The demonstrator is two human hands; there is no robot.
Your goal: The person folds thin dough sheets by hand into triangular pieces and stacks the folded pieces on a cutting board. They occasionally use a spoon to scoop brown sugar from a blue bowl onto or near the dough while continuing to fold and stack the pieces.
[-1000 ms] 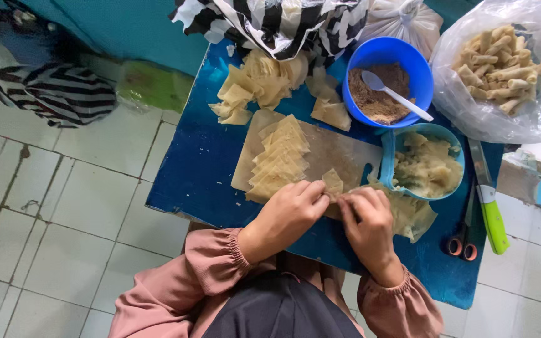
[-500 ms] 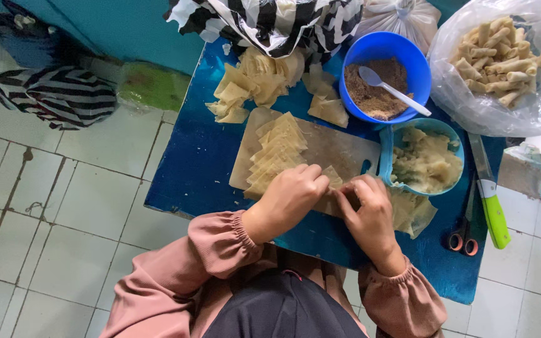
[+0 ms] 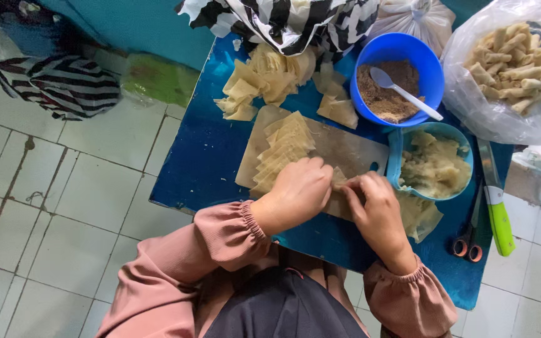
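Observation:
My left hand and my right hand are together on a wooden cutting board, both pinching one pale dough wrapper between the fingertips. A fanned stack of square wrappers lies on the board just beyond my left hand. Right of my right hand stands a light blue bowl of pale mashed filling. Behind it is a dark blue bowl of brown crumbs with a white spoon.
The blue table also carries loose wrappers at the back, a clear bag of finished rolls at far right, a green-handled knife and scissors. A person in striped black-and-white cloth sits opposite. Tiled floor lies left.
Both hands have stayed on the board, working the same wrapper; the fingers have drawn closer together over it. The view has shifted slightly.

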